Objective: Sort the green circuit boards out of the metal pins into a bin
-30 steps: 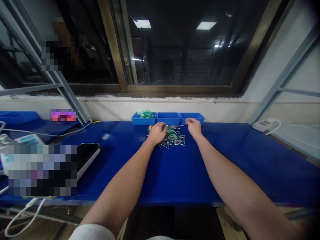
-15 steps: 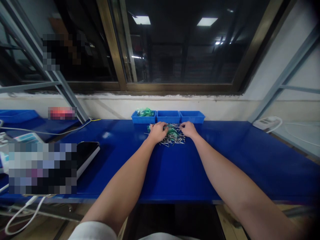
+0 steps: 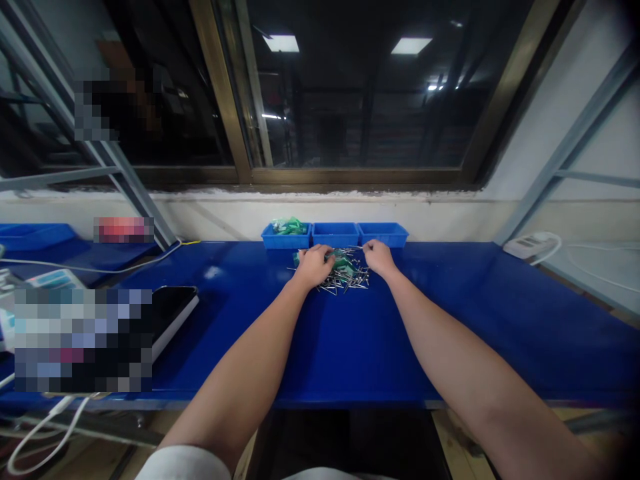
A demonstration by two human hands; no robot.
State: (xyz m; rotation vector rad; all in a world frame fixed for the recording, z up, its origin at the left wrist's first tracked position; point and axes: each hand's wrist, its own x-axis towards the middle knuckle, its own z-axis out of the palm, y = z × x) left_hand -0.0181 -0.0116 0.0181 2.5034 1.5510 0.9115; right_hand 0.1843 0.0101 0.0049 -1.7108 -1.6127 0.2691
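Note:
A loose heap of steel pins (image 3: 353, 280) lies on the blue table (image 3: 360, 347), with green pieces (image 3: 344, 264) mixed in among them. My left hand (image 3: 314, 265) rests with curled fingers on the heap's left side, over the green pieces. At the heap's upper right edge is my right hand (image 3: 379, 259), its fingertips drawn together. A thin pin seems to reach from those fingertips, but the picture is too small to be sure. Behind the hands stand three small blue bins; the left bin (image 3: 277, 241) holds green items (image 3: 289, 226).
The other two blue bins (image 3: 335, 235) (image 3: 383, 235) stand against the white wall below a dark window. A black flat device (image 3: 173, 310) lies to the left, next to a blurred patch. A white power strip (image 3: 530, 245) with cables sits at the right.
My right hand has moved left, closer to the heap, over the last second. My left hand has stayed almost still, and the view has shifted only slightly.

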